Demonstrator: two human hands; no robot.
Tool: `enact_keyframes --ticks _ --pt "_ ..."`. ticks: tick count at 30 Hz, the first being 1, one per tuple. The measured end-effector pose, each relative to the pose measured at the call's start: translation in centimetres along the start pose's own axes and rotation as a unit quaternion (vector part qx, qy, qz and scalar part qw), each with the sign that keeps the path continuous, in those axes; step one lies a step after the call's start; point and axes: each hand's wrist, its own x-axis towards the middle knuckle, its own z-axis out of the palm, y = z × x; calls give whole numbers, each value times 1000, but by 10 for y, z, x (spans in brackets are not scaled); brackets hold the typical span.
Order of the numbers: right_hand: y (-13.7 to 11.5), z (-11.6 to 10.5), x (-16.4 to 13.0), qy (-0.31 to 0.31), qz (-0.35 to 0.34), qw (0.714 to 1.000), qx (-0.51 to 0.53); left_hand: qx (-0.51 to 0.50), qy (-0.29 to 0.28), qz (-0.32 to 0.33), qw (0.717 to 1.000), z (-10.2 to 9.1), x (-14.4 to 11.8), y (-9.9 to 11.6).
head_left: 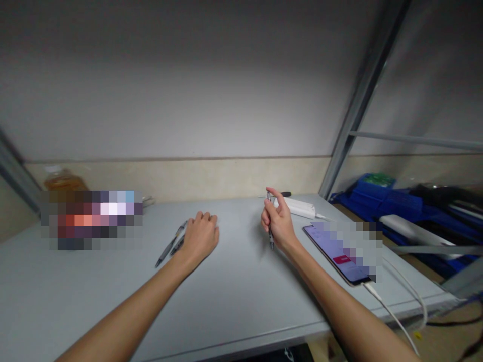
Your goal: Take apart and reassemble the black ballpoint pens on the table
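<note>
- The right hand (278,221) is raised a little above the grey desk (234,291), its fingers clamped on a pen (269,221) held nearly upright, tip down.
- The left hand (200,237) rests palm down on the desk, fingers curled together, holding nothing; two dark pens (170,246) lie just beside it, partly under its edge.
- A phone (337,254) with a white cable (392,314) lies near the right wrist.
- A white charger block (300,207) sits behind the right hand.
- Blue crates (381,196) stand beyond the desk's right edge.

Both forearms are bare to the frame's edge; left hand (201,235) and right hand (278,221) are ungloved.
</note>
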Motion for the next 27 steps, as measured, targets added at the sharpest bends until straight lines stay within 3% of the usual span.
enact_keyframes --ticks 19,24,27 --pt "-1 -1 0 11 -9 1000 -11 43 -28 -40 998 6 -2 -3" --pt "3 -5 2 10 -18 988 -155 58 -36 -49 996 6 -1 -4" --pt "8 -9 3 -8 -63 945 -322 59 -31 -50 997 5 -1 -4"
